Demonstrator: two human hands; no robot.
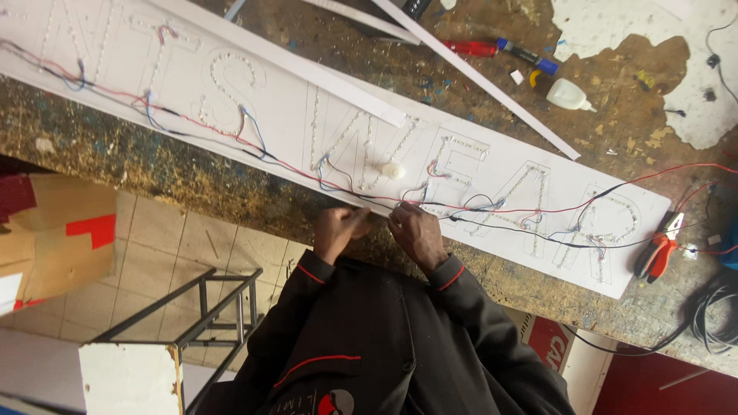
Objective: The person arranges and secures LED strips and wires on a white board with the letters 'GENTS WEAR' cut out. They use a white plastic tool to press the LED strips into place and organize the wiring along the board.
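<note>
A long white sign board [307,100] lies across a worn workbench [192,173]. Letter outlines made of small lights cover it, joined by red, blue and black wires [492,207]. My left hand [338,230] and my right hand [415,234] are close together at the board's near edge, below the middle letters. Both have their fingers pinched on thin wires there. What sits between the fingertips is too small to make out. Dark sleeves with red trim cover both arms.
Orange-handled pliers [657,250] lie at the board's right end, beside black cables [715,307]. A small glue bottle [569,94], a red-handled tool [470,48] and white strips [477,77] lie beyond the board. A cardboard box [54,238] and a metal frame [207,307] stand on the floor at left.
</note>
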